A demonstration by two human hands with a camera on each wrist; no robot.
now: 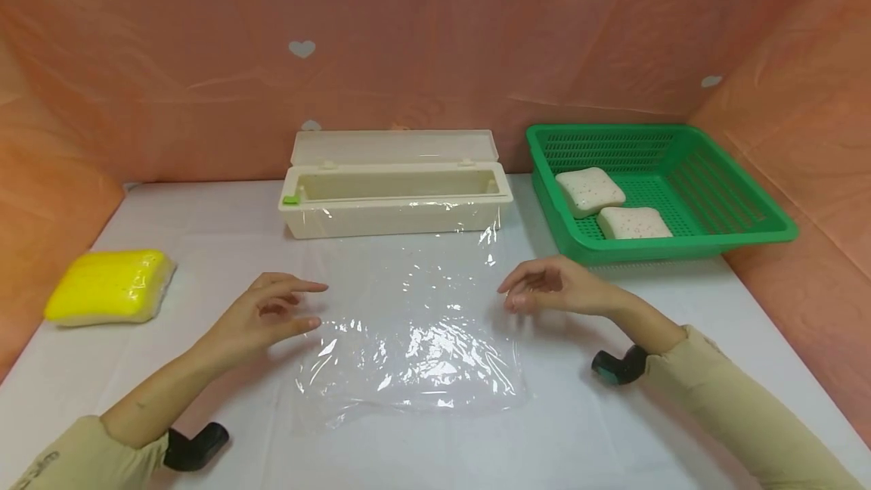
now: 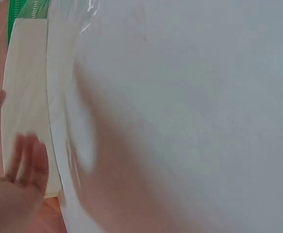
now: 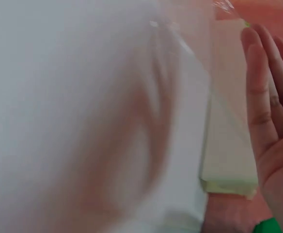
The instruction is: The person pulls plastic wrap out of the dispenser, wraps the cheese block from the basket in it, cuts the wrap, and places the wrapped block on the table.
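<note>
A sheet of clear plastic wrap [image 1: 422, 358] lies over the white table, running from the front of a cream wrap dispenser box [image 1: 398, 221] toward the person. My left hand [image 1: 261, 314] hovers at the sheet's left side, thumb and fingers apart with nothing between them. At the right side, my right hand [image 1: 565, 289] has loosely bent fingers and holds nothing. The right wrist view shows the right hand [image 3: 275, 116] with relaxed fingers beside the box. In the left wrist view the left hand [image 2: 23, 179] is slightly blurred. The dispenser's lid [image 1: 395, 147] stands raised at the back.
A green basket [image 1: 687, 250] at the back right holds two white speckled sponges, one nearer [image 1: 634, 223] and one farther [image 1: 589, 190]. At the far left rests a yellow-and-white sponge [image 1: 109, 286] in shiny clear wrap. Pinkish-orange cloth [image 1: 408, 36] hangs behind and at the sides.
</note>
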